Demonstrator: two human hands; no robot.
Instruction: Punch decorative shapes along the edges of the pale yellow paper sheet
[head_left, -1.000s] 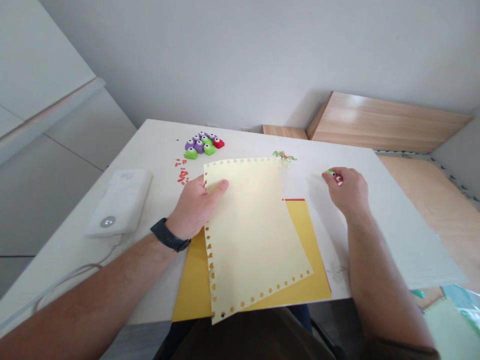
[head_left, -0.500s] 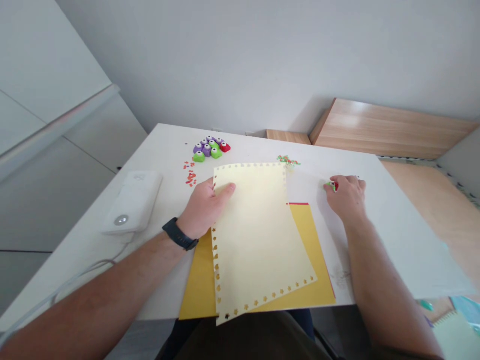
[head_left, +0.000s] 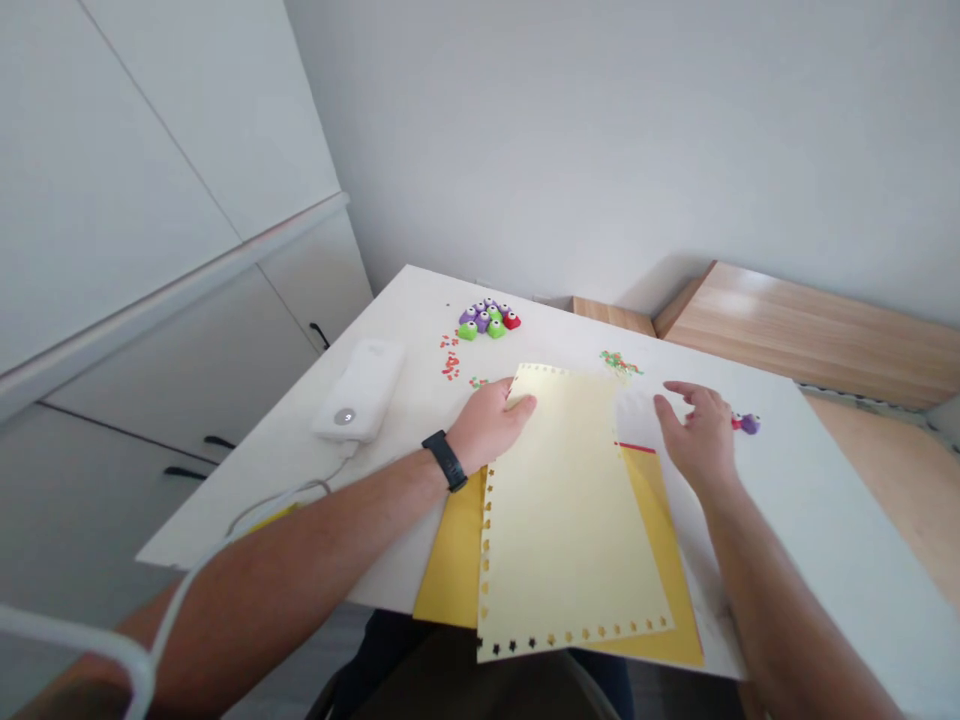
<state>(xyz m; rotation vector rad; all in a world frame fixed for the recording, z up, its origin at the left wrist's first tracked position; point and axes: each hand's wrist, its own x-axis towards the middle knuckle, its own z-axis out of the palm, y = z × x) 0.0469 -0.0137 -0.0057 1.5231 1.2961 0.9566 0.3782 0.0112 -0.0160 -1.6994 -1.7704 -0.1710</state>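
A pale yellow sheet (head_left: 570, 500) with punched star-shaped holes along its edges lies on a darker yellow sheet (head_left: 450, 560) on the white table (head_left: 825, 520). My left hand (head_left: 491, 425) pinches the pale sheet's far left corner, thumb on top. My right hand (head_left: 697, 430) hovers open just right of the sheet, fingers spread, holding nothing. Small punches (head_left: 746, 423), purple and red, lie on the table just beyond its fingers. A red sheet edge (head_left: 636, 447) peeks out beneath the yellow ones.
A cluster of small purple, green and red punches (head_left: 489, 319) sits at the table's far side, with red paper bits (head_left: 450, 362) nearby and green-red bits (head_left: 619, 361) further right. A white device (head_left: 360, 390) with a cable lies left. Cabinets stand at left; a wooden board (head_left: 810, 320) at right.
My right hand let go of the small punches and opened; they now lie on the table beyond it. My view swung left, shifting everything rightward. My left hand still holds the sheet corner.
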